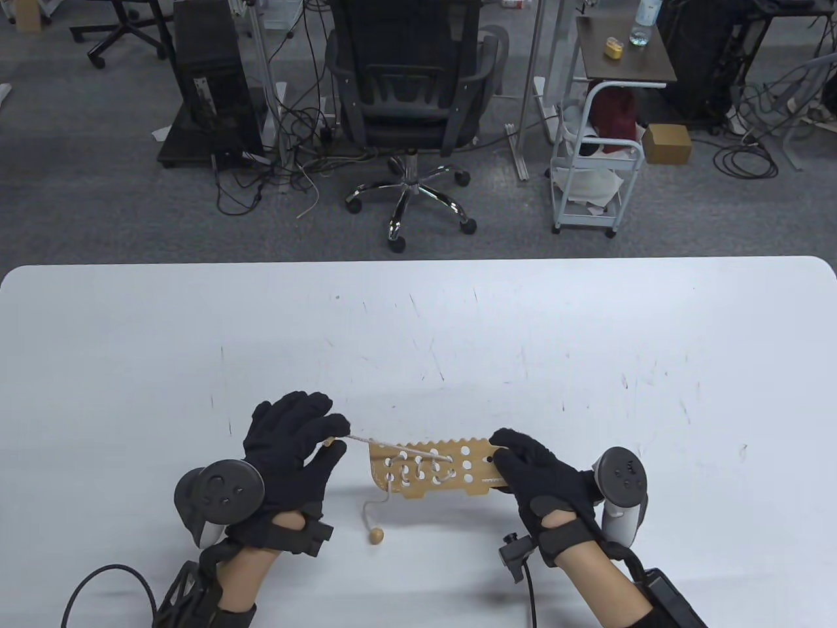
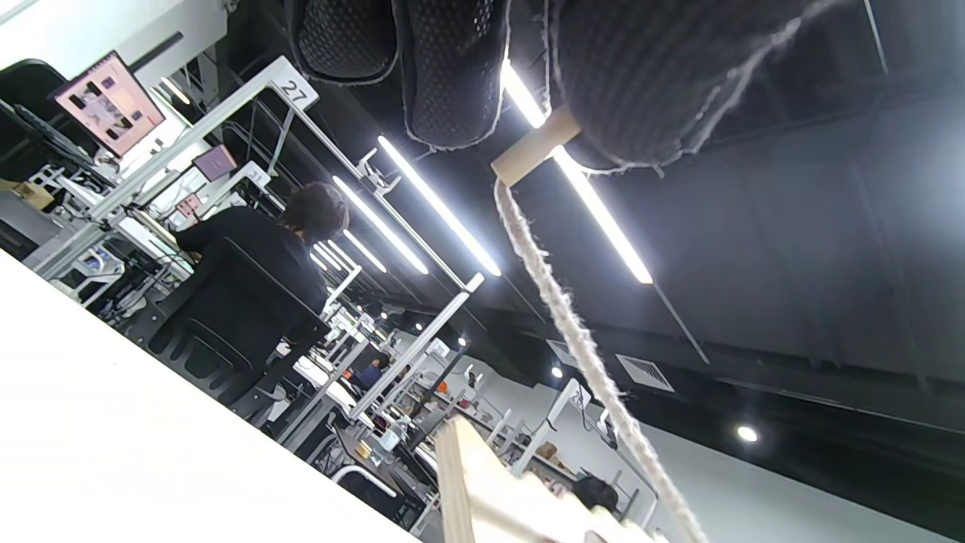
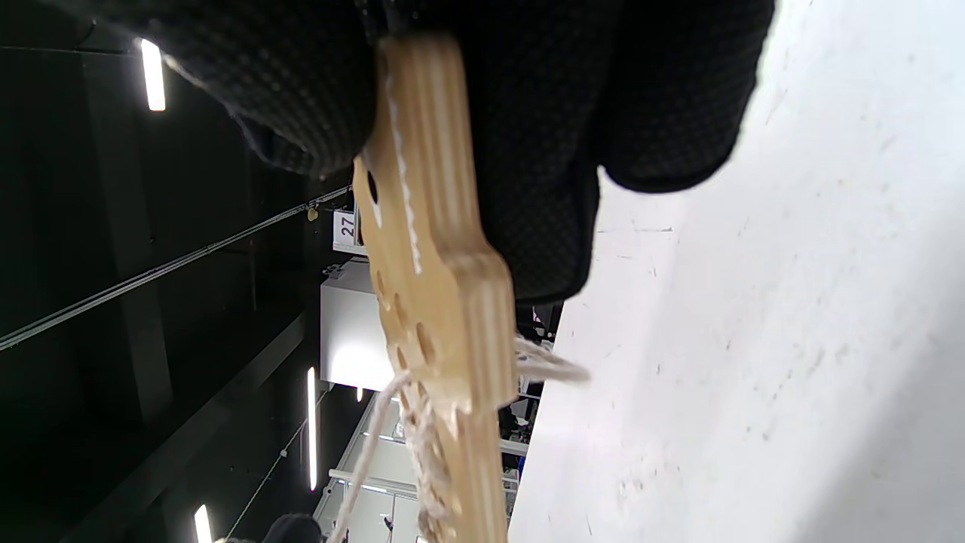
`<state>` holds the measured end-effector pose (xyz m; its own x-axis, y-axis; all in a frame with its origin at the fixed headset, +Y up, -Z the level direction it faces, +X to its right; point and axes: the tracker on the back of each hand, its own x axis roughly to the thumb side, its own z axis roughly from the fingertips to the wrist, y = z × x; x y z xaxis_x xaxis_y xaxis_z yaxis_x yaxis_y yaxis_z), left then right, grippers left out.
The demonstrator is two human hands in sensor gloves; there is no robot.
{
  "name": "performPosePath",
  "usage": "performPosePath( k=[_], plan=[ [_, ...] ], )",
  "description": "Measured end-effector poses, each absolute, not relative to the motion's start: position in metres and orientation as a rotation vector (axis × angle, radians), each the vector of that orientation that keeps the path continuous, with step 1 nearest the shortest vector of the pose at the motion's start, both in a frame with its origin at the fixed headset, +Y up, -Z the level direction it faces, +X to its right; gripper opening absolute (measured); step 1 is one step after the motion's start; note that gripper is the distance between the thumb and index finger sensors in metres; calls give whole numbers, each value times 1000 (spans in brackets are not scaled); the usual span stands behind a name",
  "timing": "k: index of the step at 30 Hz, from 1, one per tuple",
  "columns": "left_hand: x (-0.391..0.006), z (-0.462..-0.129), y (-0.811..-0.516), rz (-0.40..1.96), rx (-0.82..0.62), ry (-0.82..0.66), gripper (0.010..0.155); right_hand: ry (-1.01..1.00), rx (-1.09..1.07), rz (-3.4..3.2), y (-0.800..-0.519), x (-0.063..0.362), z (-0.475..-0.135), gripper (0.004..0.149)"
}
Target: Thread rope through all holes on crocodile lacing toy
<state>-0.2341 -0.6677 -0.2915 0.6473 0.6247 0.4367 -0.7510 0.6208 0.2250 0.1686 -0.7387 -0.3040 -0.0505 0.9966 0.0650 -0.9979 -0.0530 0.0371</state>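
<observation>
The wooden crocodile lacing toy (image 1: 437, 470) is held just above the white table (image 1: 418, 340) near its front edge. My right hand (image 1: 523, 466) grips the toy's right end; seen edge-on in the right wrist view, the toy (image 3: 437, 286) sits between thumb and fingers. A pale rope (image 1: 392, 446) is laced through several holes on the left part. My left hand (image 1: 307, 435) pinches the wooden needle (image 1: 336, 442) at the rope's end and holds the rope (image 2: 573, 332) taut to the left. The other end hangs below the toy with a wooden bead (image 1: 376, 536) lying on the table.
Beyond the table's far edge stand a black office chair (image 1: 409, 85), a computer tower (image 1: 209, 72) and a white trolley (image 1: 592, 163). Cables run from both wrists off the front edge. In the left wrist view a person (image 2: 256, 279) sits in the background.
</observation>
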Motion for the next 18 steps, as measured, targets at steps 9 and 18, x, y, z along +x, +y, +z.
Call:
performPosePath(
  k=[9, 18],
  plan=[
    [-261, -300, -669, 852, 438, -246, 45, -45, 35, 1614, -740, 180, -310, 51],
    [-284, -308, -673, 902, 453, -162, 45, -69, -3, 1608, -741, 190, -314, 52]
  ],
)
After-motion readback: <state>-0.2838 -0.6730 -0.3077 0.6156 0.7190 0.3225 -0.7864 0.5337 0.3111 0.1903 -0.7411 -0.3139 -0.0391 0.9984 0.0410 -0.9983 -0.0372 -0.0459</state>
